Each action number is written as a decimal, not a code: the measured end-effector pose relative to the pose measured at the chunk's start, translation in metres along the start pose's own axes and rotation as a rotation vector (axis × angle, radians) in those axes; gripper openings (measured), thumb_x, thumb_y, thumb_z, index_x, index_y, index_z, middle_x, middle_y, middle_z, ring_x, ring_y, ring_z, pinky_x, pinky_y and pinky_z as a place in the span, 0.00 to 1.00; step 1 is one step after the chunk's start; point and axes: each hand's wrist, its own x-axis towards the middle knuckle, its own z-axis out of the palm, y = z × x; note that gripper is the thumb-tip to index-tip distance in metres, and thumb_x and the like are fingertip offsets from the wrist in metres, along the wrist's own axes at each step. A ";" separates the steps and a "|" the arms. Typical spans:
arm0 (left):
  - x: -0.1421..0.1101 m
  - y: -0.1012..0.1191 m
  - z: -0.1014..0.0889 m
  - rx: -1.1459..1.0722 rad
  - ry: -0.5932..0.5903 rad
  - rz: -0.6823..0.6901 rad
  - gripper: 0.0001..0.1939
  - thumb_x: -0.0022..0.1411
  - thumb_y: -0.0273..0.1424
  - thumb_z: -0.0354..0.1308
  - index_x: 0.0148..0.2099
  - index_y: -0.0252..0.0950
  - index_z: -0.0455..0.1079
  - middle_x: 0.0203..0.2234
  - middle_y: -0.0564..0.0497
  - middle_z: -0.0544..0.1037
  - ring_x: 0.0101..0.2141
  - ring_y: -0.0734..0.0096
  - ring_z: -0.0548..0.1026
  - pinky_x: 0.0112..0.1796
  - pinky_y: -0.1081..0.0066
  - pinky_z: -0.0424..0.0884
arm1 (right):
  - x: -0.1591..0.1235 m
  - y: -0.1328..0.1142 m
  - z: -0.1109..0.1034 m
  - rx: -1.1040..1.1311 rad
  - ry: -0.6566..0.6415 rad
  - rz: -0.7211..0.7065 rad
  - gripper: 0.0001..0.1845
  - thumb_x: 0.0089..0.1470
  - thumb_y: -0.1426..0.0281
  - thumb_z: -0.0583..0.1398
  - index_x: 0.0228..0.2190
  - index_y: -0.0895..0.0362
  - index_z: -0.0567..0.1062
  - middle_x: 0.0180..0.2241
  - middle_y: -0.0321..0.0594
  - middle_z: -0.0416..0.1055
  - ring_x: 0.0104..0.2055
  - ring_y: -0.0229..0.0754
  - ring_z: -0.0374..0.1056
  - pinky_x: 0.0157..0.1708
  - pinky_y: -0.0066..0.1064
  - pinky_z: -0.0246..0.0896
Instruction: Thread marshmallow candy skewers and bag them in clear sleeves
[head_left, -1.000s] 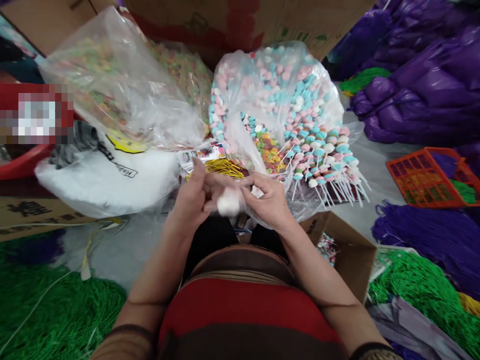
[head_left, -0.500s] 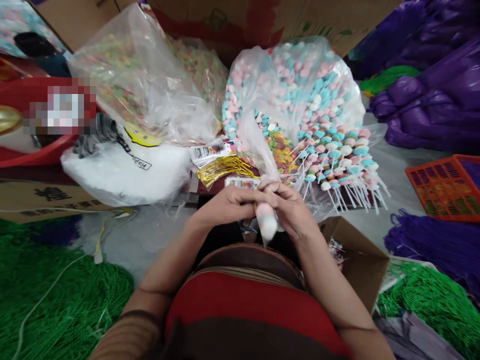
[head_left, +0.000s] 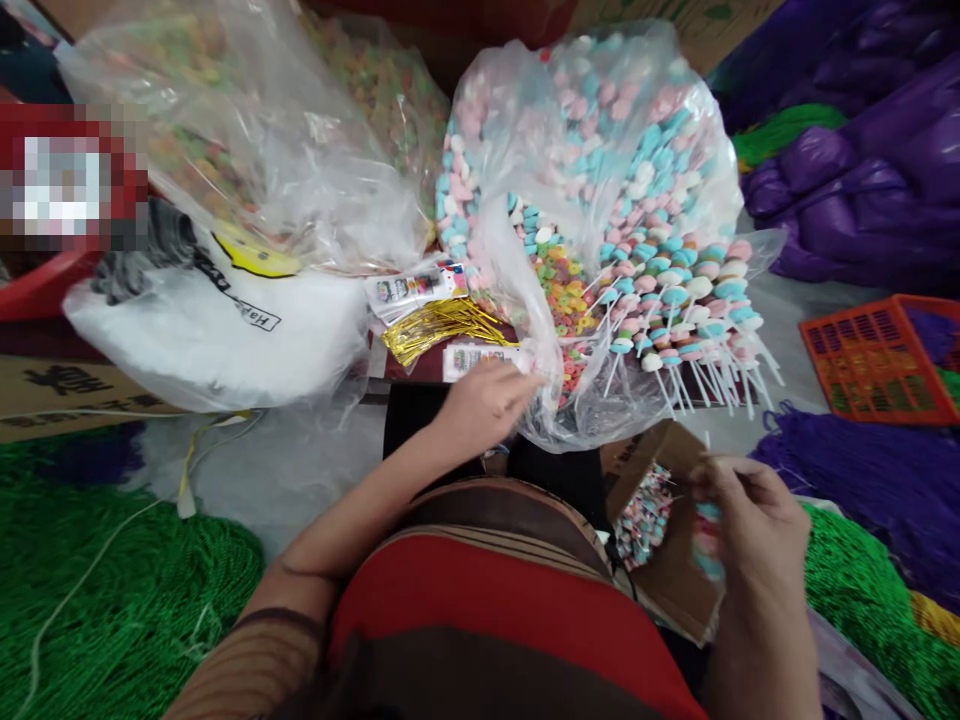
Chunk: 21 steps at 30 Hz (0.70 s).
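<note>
On the right, my right hand (head_left: 761, 525) pinches a wrapped marshmallow skewer (head_left: 707, 545) that hangs down, slightly blurred, over an open cardboard box (head_left: 679, 570). Many small wrapped candies (head_left: 643, 515) fill part of that box. My left hand (head_left: 487, 405) is at the table's front edge with curled fingers pressed together; what they hold, if anything, is hidden. Just behind it lies a stack of printed clear packets (head_left: 480, 358). Gold twist ties (head_left: 442, 330) and more printed packets (head_left: 416, 288) lie beyond. Several marshmallow skewers (head_left: 675, 290) on white sticks are piled to the right.
A big clear bag of marshmallows (head_left: 585, 120) stands behind an opened bag of ring gummies (head_left: 562, 290). At left are a bag of gummies (head_left: 225, 120), a white plastic bag (head_left: 225, 340) and a red basin (head_left: 45, 290). An orange crate (head_left: 870, 360) and green cords (head_left: 112, 590) are on the floor.
My hands were together around the wrapped skewer; they have parted. The right hand has carried it right and down over the box. The left has stayed near the packets, and the view has shifted.
</note>
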 end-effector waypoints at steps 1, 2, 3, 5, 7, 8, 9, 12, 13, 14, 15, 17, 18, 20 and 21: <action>0.003 -0.011 -0.004 0.111 0.030 -0.092 0.15 0.74 0.30 0.52 0.50 0.36 0.80 0.35 0.46 0.82 0.39 0.63 0.78 0.43 0.63 0.71 | 0.005 0.017 -0.015 -0.185 0.035 -0.009 0.10 0.48 0.57 0.70 0.27 0.50 0.81 0.29 0.40 0.76 0.29 0.46 0.68 0.26 0.37 0.61; 0.006 -0.021 -0.007 0.214 0.038 -0.187 0.13 0.73 0.32 0.55 0.49 0.36 0.80 0.38 0.44 0.82 0.42 0.58 0.77 0.45 0.60 0.70 | 0.009 0.032 -0.027 -0.360 0.027 -0.009 0.12 0.45 0.56 0.70 0.24 0.50 0.81 0.28 0.42 0.77 0.29 0.49 0.69 0.27 0.39 0.61; 0.008 -0.030 -0.008 0.299 0.028 -0.270 0.12 0.71 0.35 0.58 0.49 0.36 0.80 0.40 0.42 0.81 0.44 0.55 0.76 0.46 0.58 0.69 | 0.012 0.044 -0.036 -0.502 0.019 -0.005 0.13 0.42 0.54 0.69 0.20 0.50 0.80 0.27 0.43 0.78 0.28 0.51 0.69 0.27 0.42 0.61; 0.012 -0.043 -0.007 0.402 -0.037 -0.367 0.13 0.67 0.38 0.63 0.49 0.36 0.79 0.43 0.40 0.80 0.47 0.49 0.75 0.47 0.55 0.67 | 0.015 0.057 -0.043 -0.595 0.048 -0.056 0.14 0.44 0.53 0.67 0.20 0.49 0.81 0.30 0.46 0.81 0.32 0.56 0.74 0.30 0.47 0.65; 0.015 -0.049 -0.003 0.442 -0.107 -0.398 0.13 0.67 0.39 0.64 0.47 0.35 0.79 0.44 0.39 0.79 0.48 0.47 0.73 0.47 0.55 0.65 | 0.013 0.053 -0.037 -0.523 0.076 -0.121 0.14 0.49 0.52 0.65 0.24 0.46 0.83 0.35 0.49 0.83 0.38 0.58 0.78 0.37 0.50 0.70; 0.016 -0.051 0.001 0.453 -0.129 -0.405 0.12 0.68 0.38 0.62 0.46 0.35 0.79 0.44 0.39 0.79 0.48 0.47 0.73 0.47 0.54 0.64 | 0.011 0.045 -0.029 -0.454 0.075 -0.150 0.14 0.51 0.51 0.65 0.27 0.46 0.84 0.38 0.50 0.84 0.42 0.58 0.79 0.42 0.50 0.72; 0.017 -0.053 0.004 0.463 -0.141 -0.410 0.11 0.69 0.37 0.60 0.45 0.35 0.78 0.43 0.39 0.78 0.47 0.47 0.72 0.46 0.54 0.64 | 0.008 0.035 -0.019 -0.396 0.052 -0.165 0.15 0.53 0.50 0.65 0.29 0.45 0.84 0.41 0.51 0.84 0.44 0.57 0.80 0.46 0.49 0.73; 0.018 -0.058 0.012 0.473 -0.136 -0.406 0.11 0.71 0.33 0.55 0.44 0.36 0.78 0.41 0.40 0.78 0.45 0.50 0.72 0.46 0.55 0.62 | 0.001 -0.005 0.020 -0.261 0.004 -0.232 0.18 0.56 0.51 0.65 0.35 0.52 0.84 0.45 0.52 0.84 0.49 0.59 0.80 0.57 0.56 0.71; 0.018 -0.060 0.014 0.468 -0.127 -0.400 0.11 0.71 0.32 0.54 0.44 0.36 0.77 0.41 0.40 0.78 0.44 0.52 0.72 0.45 0.55 0.61 | -0.001 -0.019 0.034 -0.224 -0.015 -0.247 0.14 0.58 0.54 0.65 0.36 0.50 0.84 0.46 0.52 0.84 0.50 0.57 0.80 0.57 0.52 0.71; 0.017 -0.062 0.013 0.463 -0.115 -0.399 0.10 0.71 0.32 0.55 0.44 0.36 0.77 0.41 0.41 0.78 0.43 0.53 0.72 0.45 0.56 0.61 | -0.003 -0.031 0.049 -0.173 -0.027 -0.272 0.13 0.59 0.55 0.65 0.37 0.50 0.84 0.45 0.49 0.84 0.50 0.55 0.80 0.57 0.51 0.72; 0.017 -0.063 0.012 0.459 -0.095 -0.407 0.10 0.70 0.31 0.55 0.44 0.36 0.77 0.41 0.41 0.78 0.43 0.53 0.72 0.45 0.56 0.61 | -0.005 -0.043 0.063 -0.134 -0.099 -0.295 0.13 0.61 0.56 0.64 0.38 0.51 0.84 0.44 0.46 0.85 0.49 0.53 0.80 0.56 0.50 0.73; 0.016 -0.061 0.003 0.445 -0.035 -0.431 0.10 0.71 0.31 0.54 0.42 0.37 0.77 0.41 0.42 0.79 0.43 0.53 0.73 0.45 0.56 0.61 | -0.005 -0.063 0.091 -0.069 -0.235 -0.323 0.13 0.62 0.57 0.64 0.37 0.51 0.84 0.42 0.43 0.85 0.46 0.50 0.81 0.53 0.47 0.74; 0.015 -0.058 -0.002 0.431 0.003 -0.433 0.10 0.71 0.31 0.54 0.41 0.38 0.77 0.41 0.42 0.80 0.44 0.53 0.73 0.46 0.56 0.62 | -0.003 -0.070 0.104 -0.040 -0.283 -0.327 0.13 0.62 0.57 0.64 0.37 0.51 0.85 0.40 0.43 0.85 0.45 0.49 0.81 0.52 0.46 0.75; 0.012 -0.051 -0.016 0.383 0.078 -0.410 0.10 0.72 0.31 0.53 0.40 0.38 0.76 0.42 0.43 0.81 0.45 0.54 0.74 0.48 0.56 0.62 | 0.003 -0.083 0.129 0.041 -0.354 -0.295 0.15 0.62 0.55 0.64 0.40 0.51 0.85 0.40 0.43 0.85 0.43 0.48 0.81 0.51 0.46 0.75; 0.010 -0.047 -0.022 0.350 0.107 -0.387 0.10 0.72 0.31 0.53 0.40 0.39 0.76 0.42 0.44 0.82 0.45 0.55 0.74 0.49 0.57 0.63 | 0.007 -0.088 0.141 0.101 -0.382 -0.257 0.17 0.61 0.54 0.65 0.42 0.51 0.84 0.42 0.43 0.85 0.44 0.48 0.81 0.51 0.46 0.74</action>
